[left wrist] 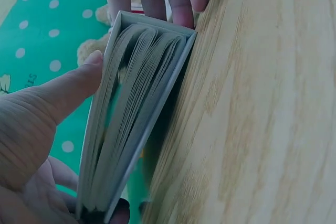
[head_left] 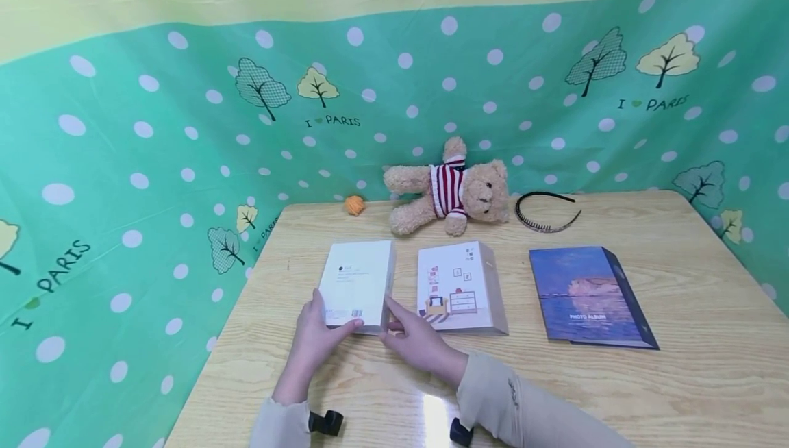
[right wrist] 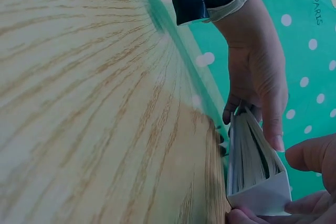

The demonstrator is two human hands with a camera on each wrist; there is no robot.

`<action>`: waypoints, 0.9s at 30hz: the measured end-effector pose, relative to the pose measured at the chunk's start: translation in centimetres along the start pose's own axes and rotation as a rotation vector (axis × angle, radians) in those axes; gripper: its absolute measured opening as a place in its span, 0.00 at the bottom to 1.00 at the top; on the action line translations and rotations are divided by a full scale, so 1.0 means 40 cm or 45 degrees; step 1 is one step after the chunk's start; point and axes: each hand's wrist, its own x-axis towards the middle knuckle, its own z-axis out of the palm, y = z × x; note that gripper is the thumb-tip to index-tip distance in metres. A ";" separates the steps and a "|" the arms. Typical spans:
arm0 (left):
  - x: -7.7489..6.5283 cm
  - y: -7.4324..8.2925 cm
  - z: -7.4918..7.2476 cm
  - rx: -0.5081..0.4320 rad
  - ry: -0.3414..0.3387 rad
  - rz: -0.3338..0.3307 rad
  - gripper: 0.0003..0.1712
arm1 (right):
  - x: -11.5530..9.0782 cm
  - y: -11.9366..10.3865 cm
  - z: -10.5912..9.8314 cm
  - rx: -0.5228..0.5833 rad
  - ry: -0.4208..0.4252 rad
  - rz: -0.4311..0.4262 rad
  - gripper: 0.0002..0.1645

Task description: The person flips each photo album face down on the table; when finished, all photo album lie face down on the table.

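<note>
A white photo album (head_left: 354,277) lies at the table's left, its printed back cover with a barcode facing up. My left hand (head_left: 317,328) grips its left side near the front corner, the thumb (left wrist: 68,87) on the cover and the other fingers round the edge. The loose page edges (left wrist: 134,114) show in the left wrist view. At the spine (right wrist: 265,195) is my right hand (head_left: 419,342), several fingers touching it and one held just off the cover. Just right lies a second white photo album (head_left: 456,290) with a room drawing.
A blue photo album (head_left: 585,297) with a sea picture lies farther right. Along the back are an orange ball (head_left: 354,205), a teddy bear (head_left: 453,191) lying on its side and a black headband (head_left: 545,227). A green dotted cloth (head_left: 185,126) hangs behind the wooden table (head_left: 696,379).
</note>
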 end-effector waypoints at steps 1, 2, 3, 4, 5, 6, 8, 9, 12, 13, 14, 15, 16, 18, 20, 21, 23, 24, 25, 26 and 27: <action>0.000 -0.001 0.000 0.009 0.004 0.004 0.74 | 0.000 0.001 0.001 -0.009 -0.002 -0.005 0.45; -0.001 -0.001 0.001 0.019 0.005 0.005 0.74 | -0.001 0.002 0.001 -0.015 -0.003 -0.012 0.45; -0.002 -0.002 0.001 0.025 0.010 0.014 0.73 | -0.001 0.002 0.001 -0.023 -0.004 -0.016 0.44; -0.002 -0.003 0.001 0.041 0.012 0.017 0.72 | -0.002 0.003 0.001 -0.030 -0.006 -0.019 0.44; -0.003 -0.003 0.001 0.056 0.013 0.022 0.71 | -0.002 0.003 0.002 -0.040 -0.006 -0.023 0.44; -0.003 -0.003 0.000 0.068 0.012 0.024 0.71 | -0.002 0.002 0.002 -0.044 -0.009 -0.026 0.43; -0.003 -0.003 -0.001 0.100 0.004 0.023 0.71 | -0.003 0.001 0.001 -0.045 -0.015 -0.028 0.43; -0.003 -0.003 -0.002 0.111 0.001 0.021 0.71 | -0.003 0.000 0.001 -0.044 -0.018 -0.031 0.43; -0.003 -0.002 -0.003 0.131 -0.016 0.009 0.71 | -0.003 -0.001 -0.001 -0.037 -0.027 -0.031 0.42; -0.003 -0.003 -0.004 0.136 -0.020 0.006 0.71 | -0.004 -0.002 -0.002 -0.031 -0.029 -0.029 0.42; -0.003 -0.003 -0.004 0.140 -0.028 0.001 0.71 | -0.004 -0.001 -0.002 -0.023 -0.030 -0.028 0.42; -0.004 -0.004 -0.005 0.139 -0.032 0.002 0.70 | -0.004 -0.001 -0.002 -0.014 -0.032 -0.028 0.42; -0.003 -0.004 -0.005 0.138 -0.034 0.006 0.69 | -0.005 -0.001 -0.003 -0.001 -0.032 -0.024 0.42; -0.004 -0.006 -0.005 0.146 -0.039 0.008 0.68 | -0.007 -0.002 -0.004 0.035 -0.031 -0.025 0.41; -0.003 -0.009 -0.004 0.150 -0.035 0.023 0.68 | -0.009 -0.003 -0.007 0.078 -0.029 -0.017 0.40; -0.003 -0.010 -0.004 0.146 -0.032 0.031 0.67 | -0.010 -0.004 -0.009 0.093 -0.024 -0.017 0.40; -0.003 -0.009 -0.004 0.141 -0.028 0.041 0.68 | -0.012 -0.006 -0.014 0.122 -0.015 -0.016 0.39; -0.004 -0.007 -0.004 0.135 -0.025 0.048 0.67 | -0.013 -0.007 -0.018 0.144 -0.010 -0.013 0.39; -0.004 -0.004 -0.004 0.122 -0.015 0.062 0.66 | -0.014 -0.008 -0.021 0.170 -0.005 -0.014 0.38; -0.004 0.000 -0.004 0.113 -0.003 0.077 0.64 | -0.015 -0.009 -0.025 0.191 0.001 -0.022 0.37; -0.003 0.006 -0.004 0.105 0.012 0.097 0.62 | -0.015 -0.010 -0.030 0.209 0.008 -0.032 0.36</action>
